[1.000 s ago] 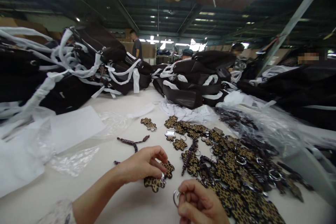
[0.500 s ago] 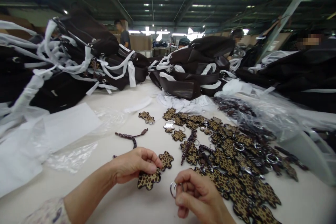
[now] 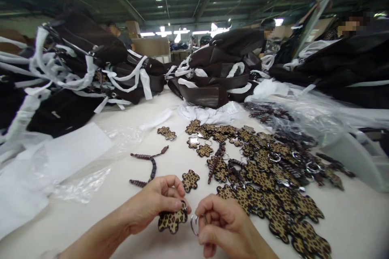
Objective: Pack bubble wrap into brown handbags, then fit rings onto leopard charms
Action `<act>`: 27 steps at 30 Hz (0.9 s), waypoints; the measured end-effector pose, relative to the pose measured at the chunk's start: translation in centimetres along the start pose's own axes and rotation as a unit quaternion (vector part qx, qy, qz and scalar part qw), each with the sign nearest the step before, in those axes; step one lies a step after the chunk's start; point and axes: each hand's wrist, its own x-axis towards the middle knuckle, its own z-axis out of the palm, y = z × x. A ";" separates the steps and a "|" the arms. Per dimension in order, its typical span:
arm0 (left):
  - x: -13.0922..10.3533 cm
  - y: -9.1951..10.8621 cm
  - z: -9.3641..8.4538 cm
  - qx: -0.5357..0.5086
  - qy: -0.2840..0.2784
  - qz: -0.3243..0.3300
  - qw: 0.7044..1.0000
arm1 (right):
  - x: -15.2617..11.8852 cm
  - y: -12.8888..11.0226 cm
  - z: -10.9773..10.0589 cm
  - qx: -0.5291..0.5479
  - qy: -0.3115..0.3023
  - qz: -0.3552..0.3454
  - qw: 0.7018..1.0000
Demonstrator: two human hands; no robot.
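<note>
My left hand [image 3: 156, 203] pinches a leopard-print flower charm [image 3: 170, 221] by its top edge, just above the white table [image 3: 100, 206]. My right hand [image 3: 226, 226] grips a metal key ring [image 3: 194, 224] between thumb and fingers, a finger's width right of the charm. A single loose leopard charm [image 3: 190, 180] lies just beyond my left hand. A dark braided cord [image 3: 148, 166] lies curved on the table further left. A large heap of leopard charms with rings [image 3: 267, 178] spreads to the right.
Piles of dark brown bags with white paper-wrapped straps [image 3: 91, 68] [image 3: 212, 73] line the back of the table. Clear plastic bags [image 3: 85, 184] and white sheets [image 3: 73, 149] lie at left. Another plastic bag with dark cords [image 3: 291, 123] sits at right. Other people stand behind.
Both hands have drawn closer together, bringing the charm and the ring nearly side by side. The view has tilted down slightly.
</note>
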 end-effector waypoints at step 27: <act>-0.3 1.9 -0.5 0.032 -0.067 -0.101 0.992 | 0.2 1.0 0.4 -0.016 -0.016 0.052 0.998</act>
